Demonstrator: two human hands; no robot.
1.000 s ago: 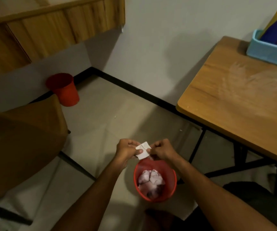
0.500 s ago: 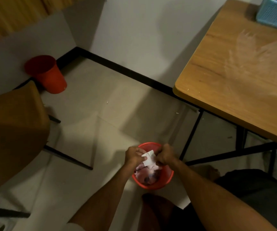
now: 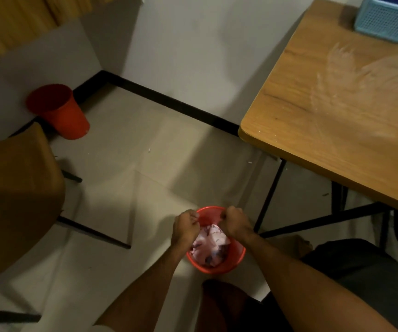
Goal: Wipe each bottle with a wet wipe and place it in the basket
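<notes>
Floor open left; hands (image 3: 211, 224) over red bin (image 3: 217, 264) beside table edge (image 3: 289, 149).

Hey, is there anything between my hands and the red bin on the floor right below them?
Nothing visible. The left hand and right hand sit directly over the open mouth of the red bin, fingers curled, with only crumpled wipes inside it. Whether either hand holds anything cannot be told.
</notes>
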